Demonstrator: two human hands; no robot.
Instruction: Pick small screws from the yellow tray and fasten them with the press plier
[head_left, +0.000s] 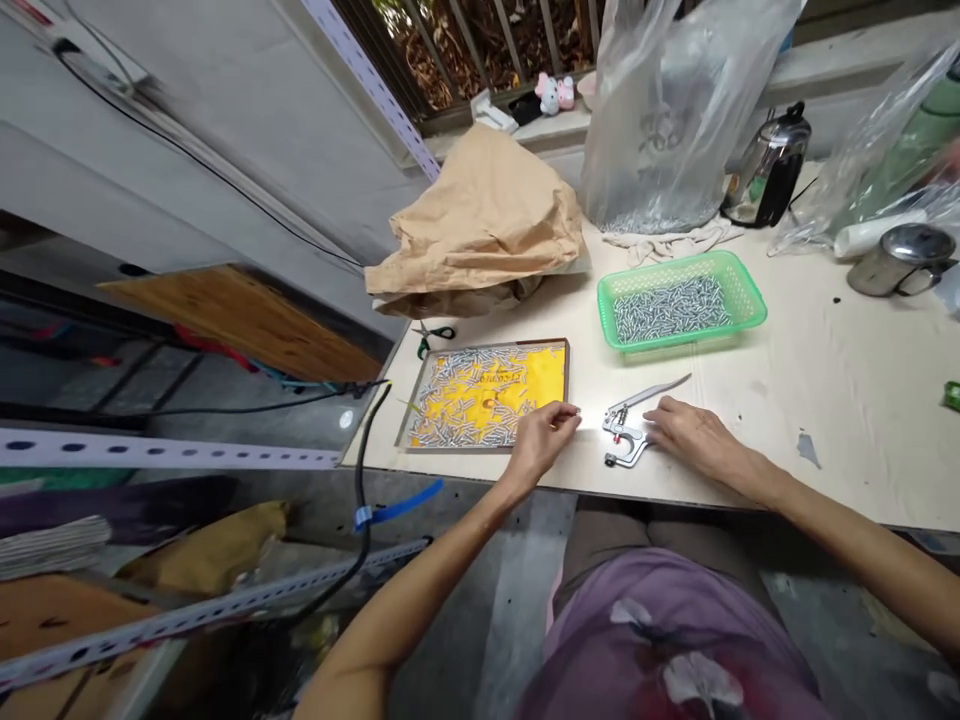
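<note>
My left hand (541, 442) is closed in a pinch just past the right edge of a shallow tray (567, 375). Whatever sits between its fingertips is too small to make out. Small silver metal pieces (450, 430) lie scattered over the tray's yellow bottom. Hand pliers (630, 440) with a spring and a red part at the jaw rest on the table, their handles spread. The fingers of my right hand (694, 438) close on the lower handle, which they partly hide; the upper handle sticks out free.
Behind the pliers stands a green plastic basket (679, 345) of similar metal pieces. Green-handled scissors (433, 338) lie behind the tray, near a brown paper bag (487, 220). Farther back are a clear plastic bag (660, 130), a kettle (772, 165) and a metal cup (900, 260).
</note>
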